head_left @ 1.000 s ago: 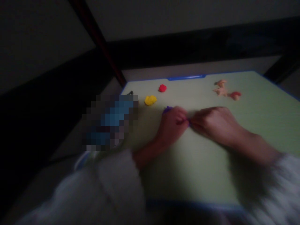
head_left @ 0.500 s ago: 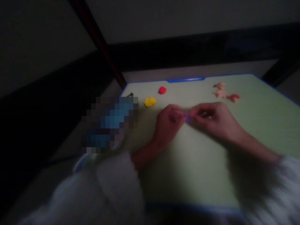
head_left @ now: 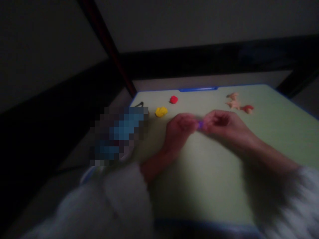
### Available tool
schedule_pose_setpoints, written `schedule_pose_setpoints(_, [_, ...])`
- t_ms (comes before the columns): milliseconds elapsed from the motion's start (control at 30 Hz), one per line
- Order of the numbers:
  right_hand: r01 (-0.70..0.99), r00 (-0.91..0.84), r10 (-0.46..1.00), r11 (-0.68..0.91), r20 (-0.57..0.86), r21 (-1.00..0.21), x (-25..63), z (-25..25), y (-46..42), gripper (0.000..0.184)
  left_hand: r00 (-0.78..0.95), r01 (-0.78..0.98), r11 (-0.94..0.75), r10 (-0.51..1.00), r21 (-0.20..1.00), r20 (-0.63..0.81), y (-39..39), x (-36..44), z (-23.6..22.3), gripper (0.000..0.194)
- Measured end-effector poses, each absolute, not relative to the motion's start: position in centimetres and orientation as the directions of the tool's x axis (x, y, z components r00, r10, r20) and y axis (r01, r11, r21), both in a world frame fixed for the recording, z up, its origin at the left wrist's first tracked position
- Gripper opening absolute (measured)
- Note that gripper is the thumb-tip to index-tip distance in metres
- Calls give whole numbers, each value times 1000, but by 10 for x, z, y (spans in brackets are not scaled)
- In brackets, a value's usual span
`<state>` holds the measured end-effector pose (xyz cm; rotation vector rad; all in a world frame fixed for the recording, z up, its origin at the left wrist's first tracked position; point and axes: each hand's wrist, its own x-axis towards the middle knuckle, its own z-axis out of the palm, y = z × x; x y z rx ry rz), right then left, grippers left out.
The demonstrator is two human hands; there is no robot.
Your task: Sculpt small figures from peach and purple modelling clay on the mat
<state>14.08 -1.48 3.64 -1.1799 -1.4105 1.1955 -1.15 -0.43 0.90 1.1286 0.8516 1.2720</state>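
My left hand (head_left: 178,131) and my right hand (head_left: 224,126) meet fingertip to fingertip above a light green board (head_left: 214,179) with a blue rim. Both pinch a small purple lump (head_left: 200,125) of soft clay between them, raised a little off the board. Both hands have curled fingers. My sleeves are white and fuzzy. The picture is dim and blurred.
A yellow lump (head_left: 161,112) and a red lump (head_left: 173,99) lie at the board's far left. Peach-coloured pieces (head_left: 233,101) and a red-and-peach piece (head_left: 248,108) lie at the far right. A blue-patterned object (head_left: 119,134) sits off the board's left edge. A dark rail runs behind.
Both hands have lifted the purple lump off the board and drawn it up between the fingertips; the right hand has turned palm-up a little. The lumps on the board have not moved.
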Motion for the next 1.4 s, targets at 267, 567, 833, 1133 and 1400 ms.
schedule_pose_setpoints(267, [506, -94, 838, 505, 537, -699, 144, 32, -21, 10, 333, -454, 312, 928, 835, -165, -10, -10, 15, 6])
schedule_pose_setpoints(567, [636, -494, 525, 761, 693, -123, 156, 29, -24, 17, 301, -536, 362, 926, 763, -228, -10, -11, 14, 8])
schedule_pose_setpoints(833, [580, -483, 518, 794, 706, -185, 154, 29, -27, 25, 290, -530, 297, 944, 794, -159, -8, -11, 10, 20])
schedule_pose_setpoints(1133, [241, 40, 933, 339, 358, -909, 147, 30, -15, 13, 247, -473, 156, 968, 867, -39, -6, -13, 7, 34])
schedule_pose_setpoints(1400, [-153, -177, 978, -137, -110, -979, 137, 28, -20, 22, 153, -299, -78, 980, 951, 128, -7, -12, 11, 39])
